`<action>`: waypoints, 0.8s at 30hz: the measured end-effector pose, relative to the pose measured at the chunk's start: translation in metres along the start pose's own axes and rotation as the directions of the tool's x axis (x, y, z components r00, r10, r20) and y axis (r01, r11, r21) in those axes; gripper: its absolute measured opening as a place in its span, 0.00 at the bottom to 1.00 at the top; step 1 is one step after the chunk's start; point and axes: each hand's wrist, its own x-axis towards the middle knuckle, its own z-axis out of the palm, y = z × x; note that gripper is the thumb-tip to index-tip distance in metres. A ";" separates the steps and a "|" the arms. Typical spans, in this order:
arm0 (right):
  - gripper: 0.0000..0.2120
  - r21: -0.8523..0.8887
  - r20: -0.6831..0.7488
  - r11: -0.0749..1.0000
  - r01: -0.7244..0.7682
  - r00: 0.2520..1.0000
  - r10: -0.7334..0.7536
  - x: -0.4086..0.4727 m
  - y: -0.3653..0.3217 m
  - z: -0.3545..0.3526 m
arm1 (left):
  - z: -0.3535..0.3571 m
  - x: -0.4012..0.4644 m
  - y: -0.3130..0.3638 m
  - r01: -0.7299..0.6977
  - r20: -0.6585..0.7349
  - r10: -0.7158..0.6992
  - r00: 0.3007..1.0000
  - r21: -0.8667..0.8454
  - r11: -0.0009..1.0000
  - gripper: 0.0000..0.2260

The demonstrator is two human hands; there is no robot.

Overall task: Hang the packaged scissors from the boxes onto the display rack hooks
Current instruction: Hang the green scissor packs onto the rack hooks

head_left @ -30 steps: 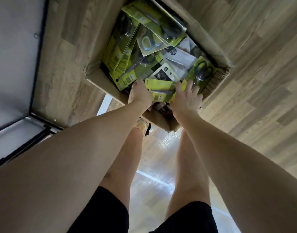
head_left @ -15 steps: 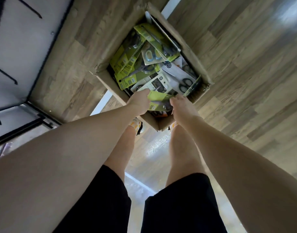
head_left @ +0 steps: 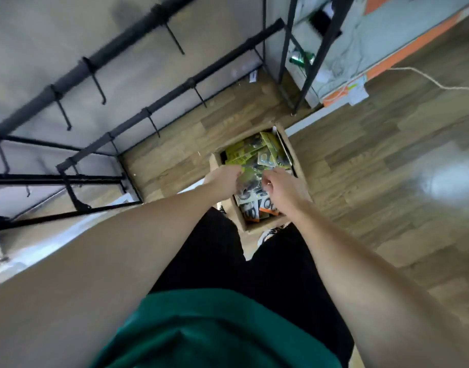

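A cardboard box [head_left: 299, 166] stands on the wood floor in front of me, filled with several green and white scissor packs [head_left: 244, 155]. Both hands hover above it and hold one green scissor package [head_left: 250, 177] between them. My left hand [head_left: 222, 179] grips its left edge, and my right hand [head_left: 281, 187] pinches its right edge. The package is blurred. The black display rack [head_left: 153, 107] rises to the left, with several bare hooks [head_left: 99, 85] sticking out from its bars.
A second black frame [head_left: 310, 62] with items behind it stands at the upper right, next to an orange-edged wall base [head_left: 403, 51]. A cord [head_left: 430, 81] runs across the floor at the right. My shoe [head_left: 268, 233] touches the box's near end.
I have straightened up, so the box looks smaller and farther away and the rack has come into view. Both hands have lifted a green package out of the box.
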 end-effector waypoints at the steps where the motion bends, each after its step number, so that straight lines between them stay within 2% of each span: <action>1: 0.05 -0.020 -0.015 0.999 0.037 0.999 -0.037 -0.005 -0.013 -0.018 | -0.015 -0.019 0.008 -0.002 -0.027 0.002 1.000 -0.014 1.000 0.08; 4: 0.04 -0.053 -0.035 0.994 0.093 0.995 -0.095 -0.020 -0.049 -0.066 | -0.056 -0.068 0.024 0.031 -0.148 -0.030 0.988 0.003 1.000 0.03; 6: 0.05 -0.071 -0.047 0.989 0.129 0.990 -0.132 -0.031 -0.073 -0.096 | -0.078 -0.098 0.029 0.088 -0.228 -0.088 0.970 -0.007 0.996 0.11; 9: 0.06 -0.102 -0.079 0.967 0.231 0.968 -0.240 -0.045 -0.106 -0.129 | -0.108 -0.134 0.033 0.142 -0.300 -0.165 0.940 -0.098 0.985 0.11; 13: 0.01 -0.198 -0.069 0.913 0.358 0.924 -0.377 -0.051 -0.149 -0.153 | -0.143 -0.173 0.018 0.118 -0.362 -0.122 0.924 -0.035 0.992 0.11; 16: 0.04 -0.257 -0.081 0.868 0.425 0.886 -0.457 -0.053 -0.180 -0.165 | -0.163 -0.198 -0.001 0.046 -0.395 -0.057 0.917 -0.036 0.998 0.15; 19: 0.06 -0.308 -0.126 0.845 0.437 0.862 -0.491 -0.059 -0.213 -0.174 | -0.180 -0.221 -0.020 0.027 -0.443 -0.061 0.894 -0.082 0.996 0.08; 24: 0.03 -0.332 -0.165 0.824 0.460 0.831 -0.531 -0.067 -0.257 -0.182 | -0.203 -0.248 -0.042 -0.046 -0.595 0.000 0.804 -0.063 0.997 0.06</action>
